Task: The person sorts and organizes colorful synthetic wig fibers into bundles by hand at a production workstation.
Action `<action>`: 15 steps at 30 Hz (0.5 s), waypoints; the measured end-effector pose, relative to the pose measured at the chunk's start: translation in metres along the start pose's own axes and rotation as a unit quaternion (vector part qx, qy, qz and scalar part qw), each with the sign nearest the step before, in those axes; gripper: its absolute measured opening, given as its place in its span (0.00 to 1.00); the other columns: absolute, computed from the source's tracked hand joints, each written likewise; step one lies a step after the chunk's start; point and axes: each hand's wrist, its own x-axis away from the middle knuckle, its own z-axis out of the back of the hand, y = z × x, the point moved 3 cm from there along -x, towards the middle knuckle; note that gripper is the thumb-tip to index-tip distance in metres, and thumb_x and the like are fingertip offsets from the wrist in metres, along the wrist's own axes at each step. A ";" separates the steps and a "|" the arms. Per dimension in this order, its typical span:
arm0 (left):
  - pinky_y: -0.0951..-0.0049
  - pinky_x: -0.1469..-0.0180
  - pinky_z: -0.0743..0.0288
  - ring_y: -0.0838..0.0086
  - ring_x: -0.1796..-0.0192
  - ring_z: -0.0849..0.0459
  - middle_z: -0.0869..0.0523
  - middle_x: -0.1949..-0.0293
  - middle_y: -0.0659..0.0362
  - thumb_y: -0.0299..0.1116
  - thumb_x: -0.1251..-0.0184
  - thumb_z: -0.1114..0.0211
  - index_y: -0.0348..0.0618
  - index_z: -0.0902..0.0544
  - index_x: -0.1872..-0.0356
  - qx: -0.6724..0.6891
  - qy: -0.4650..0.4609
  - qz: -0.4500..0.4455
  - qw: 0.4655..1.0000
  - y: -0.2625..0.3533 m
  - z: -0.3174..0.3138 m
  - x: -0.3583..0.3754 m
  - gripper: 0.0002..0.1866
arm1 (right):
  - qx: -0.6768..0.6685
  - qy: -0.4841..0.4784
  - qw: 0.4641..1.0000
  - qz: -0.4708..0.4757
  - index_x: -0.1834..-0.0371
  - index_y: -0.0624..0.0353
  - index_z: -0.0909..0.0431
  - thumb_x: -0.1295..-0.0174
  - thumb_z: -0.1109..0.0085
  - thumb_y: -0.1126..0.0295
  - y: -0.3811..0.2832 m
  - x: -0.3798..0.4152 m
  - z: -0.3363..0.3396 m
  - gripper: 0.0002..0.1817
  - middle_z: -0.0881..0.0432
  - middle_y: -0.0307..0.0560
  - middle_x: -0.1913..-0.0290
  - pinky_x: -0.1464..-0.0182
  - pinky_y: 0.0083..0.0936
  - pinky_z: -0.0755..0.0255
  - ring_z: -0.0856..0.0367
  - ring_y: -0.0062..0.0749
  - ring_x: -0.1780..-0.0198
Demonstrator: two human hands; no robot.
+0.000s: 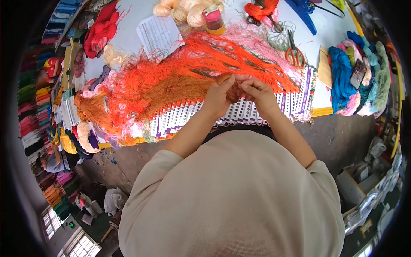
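Brown thread (184,92) lies as a long bundle over the front of the table, and its end is in my left hand (218,95), whose fingers are closed around it. Close beside it, my right hand (262,97) pinches with thumb and finger at the same end; any single strand there is too fine to make out. Under both hands lies a row of white hole-punched cards (239,112) with purple marks. Loose orange-red thread (192,55) spreads behind the brown bundle, its right end reaching the cards.
Scissors with orange handles (295,55) lie at the right. A printed sheet (158,35), a pink-and-yellow jar (213,20) and cream yarn balls (188,10) sit at the back. Blue skeins (341,77) hang over the right edge, and red yarn (102,30) lies at left.
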 end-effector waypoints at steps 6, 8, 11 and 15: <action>0.62 0.44 0.23 0.63 0.48 0.17 0.16 0.49 0.49 0.36 0.24 0.48 0.35 0.20 0.52 -0.005 0.019 -0.021 1.000 0.004 0.005 -0.005 0.14 | -0.047 -0.017 0.999 0.009 0.62 0.57 0.17 0.37 0.37 0.71 -0.003 0.002 0.000 0.04 0.20 0.34 0.65 0.63 0.16 0.33 0.28 0.16 0.67; 0.66 0.50 0.20 0.63 0.52 0.15 0.15 0.52 0.50 0.36 0.25 0.46 0.37 0.19 0.56 0.027 0.039 -0.035 0.998 0.013 0.005 -0.003 0.13 | -0.041 -0.017 0.998 0.049 0.61 0.57 0.18 0.36 0.38 0.71 -0.006 0.005 0.002 0.04 0.20 0.35 0.60 0.62 0.17 0.33 0.28 0.16 0.65; 0.68 0.54 0.18 0.59 0.49 0.15 0.15 0.51 0.48 0.32 0.28 0.43 0.39 0.22 0.62 0.094 0.128 -0.032 0.987 0.038 0.038 -0.008 0.07 | -0.083 0.012 0.990 0.115 0.63 0.56 0.21 0.33 0.42 0.71 -0.021 0.009 0.023 0.03 0.23 0.44 0.44 0.48 0.24 0.30 0.24 0.24 0.51; 0.69 0.52 0.18 0.59 0.49 0.15 0.14 0.53 0.49 0.30 0.28 0.44 0.35 0.22 0.59 0.154 0.171 -0.089 0.969 0.104 0.118 0.012 0.08 | -0.219 0.057 0.959 0.168 0.64 0.60 0.24 0.30 0.48 0.68 -0.050 0.038 0.131 0.08 0.17 0.52 0.52 0.38 0.39 0.30 0.20 0.41 0.46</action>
